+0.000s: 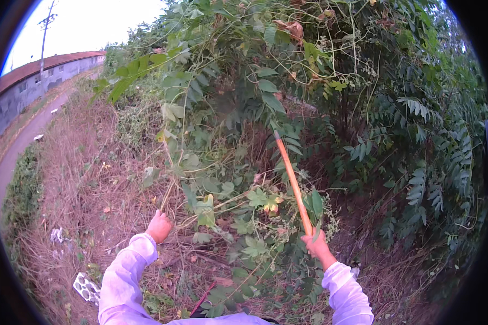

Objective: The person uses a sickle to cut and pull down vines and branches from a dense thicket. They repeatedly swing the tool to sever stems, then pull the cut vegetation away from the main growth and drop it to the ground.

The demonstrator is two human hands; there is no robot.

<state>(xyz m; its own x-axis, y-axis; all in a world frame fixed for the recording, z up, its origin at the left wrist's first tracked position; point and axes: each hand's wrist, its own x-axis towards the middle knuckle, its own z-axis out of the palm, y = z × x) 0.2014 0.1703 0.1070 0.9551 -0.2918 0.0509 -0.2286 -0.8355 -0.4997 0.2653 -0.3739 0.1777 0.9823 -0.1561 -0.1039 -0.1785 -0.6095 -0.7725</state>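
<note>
My right hand (317, 245) grips the lower end of a long wooden tool handle (292, 178). The handle slants up and away into the leaves, and a dark collar shows near its far end. Whatever head the tool has is hidden in the foliage. My left hand (160, 227) is closed around thin vine stems (168, 194) that rise into the tangle. Between my hands hang lobed vine leaves (257, 198), some of them yellowing, with small seed clusters close to my right hand.
Dense shrubs (415, 150) with feathery leaflets fill the right side. Dry grass (77, 170) covers the slope at left. A white holed tray (86, 287) lies by my left sleeve, and a thin red rod (203, 298) is low in front. Beyond are a path (28, 126) and a long building (55, 73).
</note>
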